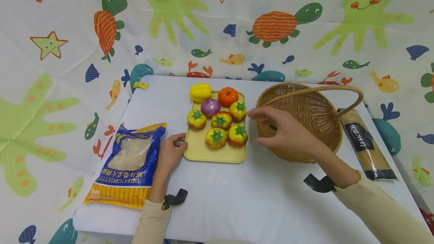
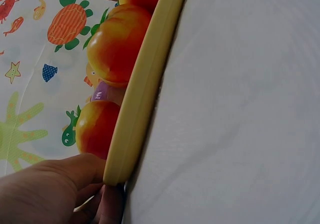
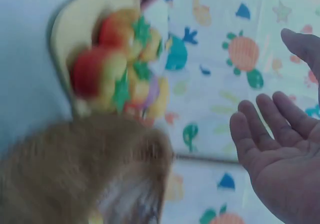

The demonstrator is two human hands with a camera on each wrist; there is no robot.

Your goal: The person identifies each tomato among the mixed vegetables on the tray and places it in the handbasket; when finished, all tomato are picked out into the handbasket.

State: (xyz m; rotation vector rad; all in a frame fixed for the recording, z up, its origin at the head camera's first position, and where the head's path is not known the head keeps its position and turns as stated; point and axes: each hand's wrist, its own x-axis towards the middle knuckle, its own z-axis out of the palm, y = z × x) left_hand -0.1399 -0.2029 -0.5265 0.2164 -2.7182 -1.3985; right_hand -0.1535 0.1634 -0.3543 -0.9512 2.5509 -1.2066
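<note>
A pale yellow tray (image 1: 196, 150) carries several red-and-yellow tomatoes (image 1: 216, 138) with green leafy tops. A purple onion (image 1: 210, 107), an orange pumpkin (image 1: 228, 96) and a yellow pepper (image 1: 200, 93) sit toward its far end. My left hand (image 1: 171, 150) pinches the tray's left edge, thumb above and fingers below in the left wrist view. With thumb and fingers spread and nothing between them, my right hand (image 1: 285, 128) hovers between the tray and a wicker basket (image 1: 305, 110). It overlaps the basket's left side in the head view.
Left of the tray lies a blue-and-yellow pasta bag (image 1: 130, 161). A packet of long pasta (image 1: 367, 144) lies right of the basket, whose handle (image 1: 356, 90) arches up. At the back hangs a sea-animal curtain (image 1: 210, 29), and a yellow bow (image 1: 140, 85) marks the far left corner.
</note>
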